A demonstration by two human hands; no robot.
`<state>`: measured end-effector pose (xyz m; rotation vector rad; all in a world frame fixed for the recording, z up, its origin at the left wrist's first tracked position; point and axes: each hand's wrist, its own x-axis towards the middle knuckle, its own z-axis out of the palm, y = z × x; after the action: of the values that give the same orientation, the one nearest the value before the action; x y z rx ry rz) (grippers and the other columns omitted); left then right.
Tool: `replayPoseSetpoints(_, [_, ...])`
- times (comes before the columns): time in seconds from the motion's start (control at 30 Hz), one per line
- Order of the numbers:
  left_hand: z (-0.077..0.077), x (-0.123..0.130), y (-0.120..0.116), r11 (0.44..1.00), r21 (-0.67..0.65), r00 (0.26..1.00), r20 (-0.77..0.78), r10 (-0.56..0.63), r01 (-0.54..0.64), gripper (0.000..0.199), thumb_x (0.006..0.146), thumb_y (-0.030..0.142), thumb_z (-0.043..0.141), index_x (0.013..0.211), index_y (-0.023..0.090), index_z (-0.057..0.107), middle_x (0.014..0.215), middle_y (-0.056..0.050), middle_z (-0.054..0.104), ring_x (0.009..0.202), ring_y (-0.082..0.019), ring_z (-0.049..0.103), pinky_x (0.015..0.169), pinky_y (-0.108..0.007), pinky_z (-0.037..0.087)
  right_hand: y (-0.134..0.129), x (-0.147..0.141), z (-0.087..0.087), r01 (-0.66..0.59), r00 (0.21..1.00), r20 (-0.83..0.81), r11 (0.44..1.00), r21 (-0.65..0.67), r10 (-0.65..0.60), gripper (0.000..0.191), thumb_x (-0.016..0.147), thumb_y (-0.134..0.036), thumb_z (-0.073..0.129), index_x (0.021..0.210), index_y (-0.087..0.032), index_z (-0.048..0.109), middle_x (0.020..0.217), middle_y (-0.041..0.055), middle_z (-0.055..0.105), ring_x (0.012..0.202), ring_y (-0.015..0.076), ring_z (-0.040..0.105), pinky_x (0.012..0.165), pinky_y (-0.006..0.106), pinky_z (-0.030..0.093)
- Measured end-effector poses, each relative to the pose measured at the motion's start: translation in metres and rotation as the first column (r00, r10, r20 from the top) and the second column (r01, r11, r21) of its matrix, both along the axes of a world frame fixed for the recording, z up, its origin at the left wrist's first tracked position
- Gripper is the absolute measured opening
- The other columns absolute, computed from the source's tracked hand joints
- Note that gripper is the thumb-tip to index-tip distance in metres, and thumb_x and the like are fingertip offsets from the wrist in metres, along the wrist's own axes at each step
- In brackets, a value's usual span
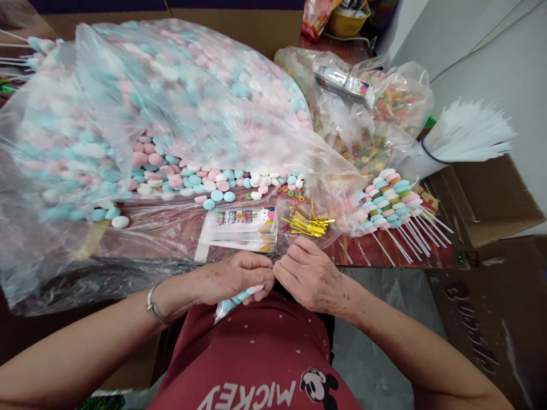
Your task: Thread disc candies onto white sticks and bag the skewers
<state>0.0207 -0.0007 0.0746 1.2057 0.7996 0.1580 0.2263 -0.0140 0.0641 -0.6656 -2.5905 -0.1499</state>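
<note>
My left hand (239, 277), with a bangle at the wrist, is closed around a wrapped candy stick (231, 303) of pink and blue pieces, close to my body. Pressed against its fingertips, my right hand (305, 273) has its fingers curled; what they pinch is hidden. Just beyond the hands lie a stack of printed bags (241, 228) and a pile of gold twist ties (310, 223). Loose pink, blue and white candies (217, 185) spill from a big clear plastic bag (192, 85). Finished-looking candy sticks (391, 199) are stacked at the right.
Behind on the right are a bag of colourful ring candies (397, 102) and a bundle of white sticks (470, 134). Cardboard boxes (491, 199) stand beyond the table's right edge. A yellow basket (348, 24) sits at the back.
</note>
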Motion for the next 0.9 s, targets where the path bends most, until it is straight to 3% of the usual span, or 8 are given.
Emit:
replayPoseSetpoints(0.07, [-0.001,0.001,-0.001,0.892,0.451,0.990,-0.134,0.033,0.032,0.022,0.091,0.034,0.049,0.078,0.018,0.057,0.067,-0.001,0.059,0.058,-0.013,0.050,0.056,-0.026,0.041,-0.001,-0.002,0.002,0.067,0.998,0.000,0.996,-0.052,-0.067,0.034,0.097,-0.012,0.039,0.069,-0.018,0.056,0.064,0.0019,0.052,0.067,0.0173,0.042,0.073,0.035,0.037])
replayPoseSetpoints(0.13, [-0.005,0.002,-0.004,0.604,0.795,0.980,-0.155,0.121,0.050,0.016,0.092,0.024,0.046,0.082,0.018,0.058,0.071,-0.003,0.062,0.064,-0.015,0.052,0.064,-0.029,0.044,-0.001,-0.002,0.007,0.121,0.993,-0.002,0.987,-0.110,-0.122,0.034,0.097,-0.014,0.040,0.066,-0.019,0.053,0.063,0.0014,0.051,0.066,0.0168,0.041,0.070,0.035,0.035])
replayPoseSetpoints(0.23, [-0.010,0.002,-0.004,0.314,0.949,0.990,-0.066,0.123,0.024,0.023,0.093,0.015,0.041,0.077,0.018,0.058,0.070,-0.005,0.062,0.063,-0.015,0.052,0.068,-0.031,0.044,0.007,0.005,0.015,0.131,0.990,-0.023,0.966,-0.224,-0.140,0.034,0.099,-0.017,0.039,0.069,-0.020,0.055,0.066,0.0017,0.056,0.066,0.0166,0.045,0.070,0.034,0.037])
replayPoseSetpoints(0.3, [-0.009,-0.001,-0.001,0.355,0.933,0.985,-0.010,0.174,-0.053,0.023,0.093,0.015,0.043,0.077,0.018,0.059,0.067,-0.003,0.061,0.061,-0.014,0.051,0.064,-0.028,0.043,0.018,0.016,0.016,0.171,0.972,-0.106,0.938,-0.301,-0.212,0.033,0.102,-0.022,0.036,0.082,-0.018,0.062,0.079,0.0044,0.064,0.074,0.0174,0.053,0.074,0.033,0.041])
replayPoseSetpoints(0.43, [0.001,-0.005,0.008,0.725,0.602,0.927,0.072,0.367,-0.334,0.022,0.093,0.027,0.052,0.074,0.018,0.059,0.058,0.002,0.055,0.052,-0.010,0.047,0.052,-0.022,0.039,0.046,0.039,0.006,0.495,0.835,-0.032,0.775,-0.393,-0.549,0.027,0.101,-0.024,0.039,0.097,-0.019,0.066,0.091,0.0071,0.067,0.086,0.0201,0.059,0.078,0.032,0.045])
replayPoseSetpoints(0.5, [0.004,-0.004,0.010,0.811,0.349,0.881,0.128,0.454,-0.469,0.025,0.090,0.033,0.057,0.071,0.017,0.059,0.059,0.002,0.058,0.050,-0.009,0.049,0.049,-0.021,0.039,0.056,0.043,-0.004,0.637,0.766,0.163,0.697,-0.329,-0.622,0.024,0.096,-0.021,0.045,0.085,-0.018,0.066,0.084,0.0088,0.065,0.082,0.0225,0.058,0.074,0.034,0.044])
replayPoseSetpoints(0.67, [0.001,0.005,0.011,0.799,-0.022,0.784,0.179,0.595,-0.601,0.024,0.082,0.035,0.067,0.071,0.016,0.059,0.064,0.000,0.065,0.047,-0.008,0.053,0.044,-0.019,0.037,0.063,0.038,-0.023,0.748,0.660,0.344,0.625,-0.223,-0.668,0.023,0.087,-0.006,0.046,0.076,-0.015,0.064,0.081,0.0146,0.063,0.079,0.0266,0.056,0.067,0.037,0.041])
replayPoseSetpoints(0.9, [-0.005,0.014,0.015,0.743,-0.183,0.709,0.222,0.669,-0.644,0.024,0.076,0.033,0.073,0.070,0.016,0.057,0.061,0.001,0.066,0.044,-0.007,0.053,0.042,-0.017,0.036,0.059,0.043,-0.022,0.767,0.641,0.223,0.622,-0.157,-0.735,0.021,0.092,-0.009,0.045,0.079,-0.017,0.060,0.081,0.0124,0.060,0.075,0.0224,0.052,0.057,0.032,0.033])
